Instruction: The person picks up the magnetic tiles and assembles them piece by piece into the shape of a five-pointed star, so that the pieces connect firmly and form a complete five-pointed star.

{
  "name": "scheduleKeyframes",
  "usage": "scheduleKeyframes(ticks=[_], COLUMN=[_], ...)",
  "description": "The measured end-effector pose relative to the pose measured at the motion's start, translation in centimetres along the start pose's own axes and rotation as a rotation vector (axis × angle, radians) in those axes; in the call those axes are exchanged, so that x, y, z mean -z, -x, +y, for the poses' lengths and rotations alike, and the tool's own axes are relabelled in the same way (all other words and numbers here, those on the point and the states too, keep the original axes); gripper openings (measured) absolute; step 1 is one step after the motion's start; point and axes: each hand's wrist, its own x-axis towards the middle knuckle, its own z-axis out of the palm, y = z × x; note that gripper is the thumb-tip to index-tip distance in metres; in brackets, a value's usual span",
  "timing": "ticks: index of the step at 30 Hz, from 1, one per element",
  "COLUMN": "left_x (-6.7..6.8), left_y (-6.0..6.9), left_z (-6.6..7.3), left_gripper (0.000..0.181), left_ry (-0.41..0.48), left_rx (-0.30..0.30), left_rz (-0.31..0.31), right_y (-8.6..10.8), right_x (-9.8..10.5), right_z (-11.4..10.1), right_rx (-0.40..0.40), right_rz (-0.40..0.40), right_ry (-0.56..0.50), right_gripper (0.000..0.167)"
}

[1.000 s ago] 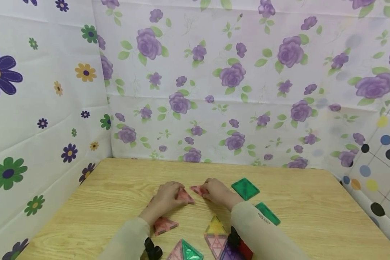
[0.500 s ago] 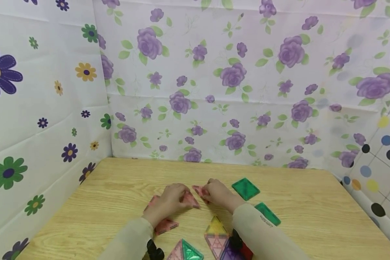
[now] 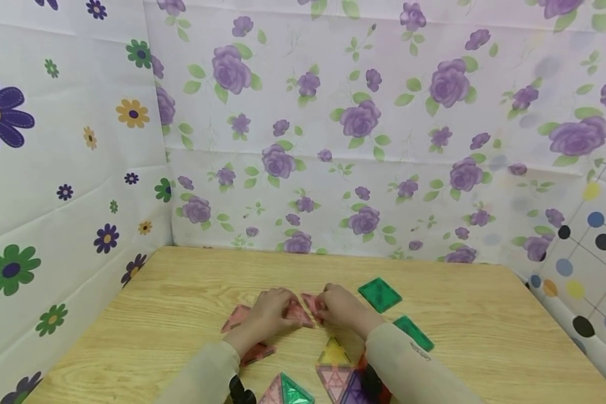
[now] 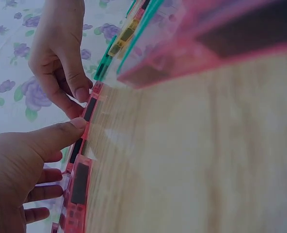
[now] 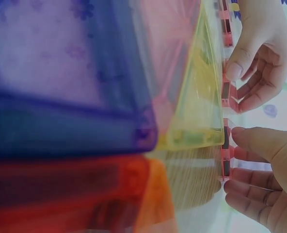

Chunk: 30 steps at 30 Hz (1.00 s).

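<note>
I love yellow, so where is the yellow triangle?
In the head view, the yellow triangle sits low, right of centre, touching the pink triangle below it, left of the right sleeve.

Rose-print cloth (image 3: 323, 129) behind; daisy-print cloth (image 3: 86, 163) left; wood-grain tabletop (image 3: 485, 325) below

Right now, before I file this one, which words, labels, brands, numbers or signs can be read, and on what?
Right sleeve: one small line of dark lettering, perhaps "LetsSlim", too small to read for certain.
Tiles, table and cloths: no readable text or numbers.
</note>
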Motion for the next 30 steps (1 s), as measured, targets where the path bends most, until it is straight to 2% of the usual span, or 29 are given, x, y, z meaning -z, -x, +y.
scheduleKeyframes(ticks=[7, 19, 25, 30], left_x=[0.1, 0.1, 1.0, 2.6], left_y=[-0.1, 0.0, 0.0, 0.1], left_z=[0.3, 0.9, 1.5, 1.9], left_gripper=[0.046, 0.049, 0.052, 0.05], left_ry=[0.019, -0.002, 0.002, 0.06], left_rx=[0.01, 0.01, 0.022, 0.044], left_rz=[-0.014, -0.02, -0.039, 0.016], right_y=[0.5, 0.7, 0.9, 1.1], right_x=[-0.1, -0.1, 0.3, 0.9], right_z=[-0.3, -0.4, -0.5, -1.3], right_rx=[0.006, -0.008, -0.026, -0.058], right_rz=[0.021, -0.003, -0.018, 0.007], right_ry=[0.015, -0.01, -0.016, -0.009], right_gripper=[0.018, 0.016, 0.013, 0.026])
